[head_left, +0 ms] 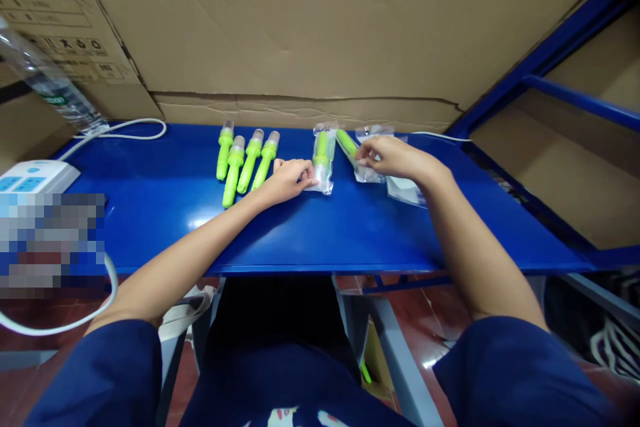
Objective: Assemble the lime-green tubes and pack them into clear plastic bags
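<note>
My left hand (293,180) is curled, with thumb and fingers on the left edge of a clear plastic bag (330,173). Inside that bag lies a lime-green stick (321,145) with a clear cap. To the right, my right hand (387,155) is closed, its fingertips at the lower end of another lime-green stick (347,142); that end is partly hidden. Clear plastic packaging (373,173) lies under and around this hand, and a pale packet (404,189) is below it. Several loose green sticks with clear caps (231,177) lie left of my left hand.
The blue table (320,240) backs onto a cardboard wall (300,27). At the left are a white device with blue buttons (35,177), a white cable (135,123) and a clear plastic bottle (55,90). A blue metal frame (575,97) stands at the right.
</note>
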Available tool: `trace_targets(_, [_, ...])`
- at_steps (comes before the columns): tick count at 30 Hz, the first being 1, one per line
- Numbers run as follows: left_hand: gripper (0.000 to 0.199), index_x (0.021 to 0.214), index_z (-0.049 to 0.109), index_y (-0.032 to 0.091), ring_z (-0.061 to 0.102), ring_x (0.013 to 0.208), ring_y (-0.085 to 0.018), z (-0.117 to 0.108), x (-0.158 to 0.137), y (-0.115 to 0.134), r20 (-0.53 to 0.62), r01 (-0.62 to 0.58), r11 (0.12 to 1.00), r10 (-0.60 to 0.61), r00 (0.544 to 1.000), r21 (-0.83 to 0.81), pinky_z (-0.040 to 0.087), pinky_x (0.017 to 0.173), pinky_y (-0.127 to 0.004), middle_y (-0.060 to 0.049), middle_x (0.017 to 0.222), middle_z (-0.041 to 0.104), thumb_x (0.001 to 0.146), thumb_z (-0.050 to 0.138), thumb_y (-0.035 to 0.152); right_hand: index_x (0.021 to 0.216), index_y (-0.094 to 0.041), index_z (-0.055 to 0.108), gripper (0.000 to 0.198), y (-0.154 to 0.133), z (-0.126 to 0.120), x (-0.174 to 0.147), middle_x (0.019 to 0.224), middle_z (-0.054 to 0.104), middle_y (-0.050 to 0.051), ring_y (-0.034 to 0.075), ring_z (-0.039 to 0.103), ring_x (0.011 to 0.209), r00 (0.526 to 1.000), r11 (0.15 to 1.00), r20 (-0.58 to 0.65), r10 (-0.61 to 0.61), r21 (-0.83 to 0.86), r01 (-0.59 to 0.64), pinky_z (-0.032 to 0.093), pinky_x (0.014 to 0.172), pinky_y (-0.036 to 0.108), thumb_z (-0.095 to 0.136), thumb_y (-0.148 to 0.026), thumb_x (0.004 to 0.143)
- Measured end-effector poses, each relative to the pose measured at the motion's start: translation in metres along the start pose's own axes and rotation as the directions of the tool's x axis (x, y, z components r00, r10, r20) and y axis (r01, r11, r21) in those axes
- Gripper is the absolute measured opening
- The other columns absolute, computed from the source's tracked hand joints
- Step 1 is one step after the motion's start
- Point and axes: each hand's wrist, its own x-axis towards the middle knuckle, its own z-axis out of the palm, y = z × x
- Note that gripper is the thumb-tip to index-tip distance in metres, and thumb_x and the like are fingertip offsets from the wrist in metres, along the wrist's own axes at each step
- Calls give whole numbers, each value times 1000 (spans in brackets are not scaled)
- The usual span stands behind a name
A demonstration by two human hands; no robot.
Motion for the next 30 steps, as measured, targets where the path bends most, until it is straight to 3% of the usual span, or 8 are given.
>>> trace_targets(5, [10, 97, 60, 18, 65, 110, -23, 3, 2, -7, -22, -337, 937, 336, 942, -95, 47, 97, -37, -12, 114, 69, 101, 51, 18, 103, -16, 76, 19, 21, 15, -6, 99, 72, 11, 22, 69, 86, 1000, 999, -3, -20, -49, 19, 56, 82, 34, 68, -19, 86])
trace_targets(7, [14, 104, 60, 18, 68, 109, -22, 4, 0, -6, 17, -375, 916, 381, 924, -142, 50, 97, -36, -12, 114, 71, 103, 47, 17, 102, -16, 76, 19, 23, 21, -7, 99, 70, 11, 22, 68, 87, 999, 999, -22, -38, -32, 37, 56, 83, 34, 66, -16, 85])
trace_targets(12, [11, 101, 66, 19, 62, 137, -27, -1, -9, 5, 163, -407, 906, 421, 892, -114, 48, 112, -40, -15, 140, 69, 102, 55, 18, 89, -19, 71, 19, 25, 20, -9, 93, 66, 9, 21, 65, 87, 993, 993, 22, -120, 5, 120, 52, 80, 32, 59, -6, 81])
trace_targets(14, [9, 94, 69, 17, 47, 153, -30, -3, -13, 10, 231, -424, 902, 432, 872, -84, 42, 120, -42, -19, 158, 55, 100, 63, 21, 85, -20, 65, 20, 24, 17, -14, 91, 65, 7, 21, 63, 86, 990, 990, 29, -141, 6, 141, 50, 78, 31, 56, -3, 79])
trace_targets(17, [22, 91, 74, 15, 35, 160, -32, -3, -14, 13, 267, -380, 925, 371, 890, -19, 37, 126, -45, -19, 170, 35, 101, 65, 33, 81, -22, 54, 22, 17, 16, -26, 86, 64, 6, 22, 61, 83, 984, 983, 8, -178, -45, 178, 46, 75, 31, 51, -1, 76])
trace_targets(20, [26, 98, 78, 15, 38, 159, -29, -1, -13, 13, 245, -353, 935, 337, 909, 23, 36, 127, -44, -16, 170, 35, 105, 60, 33, 84, -23, 47, 26, 2, 23, -39, 85, 65, 7, 24, 61, 82, 979, 973, -74, -192, -143, 180, 42, 72, 34, 48, 0, 72])
trace_targets(24, [30, 93, 78, 13, 49, 152, -27, 6, -11, 9, 172, -348, 934, 330, 928, 84, 43, 124, -42, -19, 164, 42, 106, 53, 23, 95, -22, 49, 28, -23, 43, -51, 96, 71, 11, 27, 66, 88, 945, 964, -226, -235, -177, 197, 42, 77, 38, 42, 0, 80])
trace_targets(30, [26, 74, 73, 15, 66, 135, -29, 11, -10, 5, 9, -298, 945, 300, 954, 137, 53, 112, -42, -18, 153, 60, 98, 65, 21, 97, -23, 56, 10, -53, 59, -64, 97, 77, 10, 25, 72, 82, 953, 977, -230, -195, 46, 210, 47, 72, 35, 46, -20, 99])
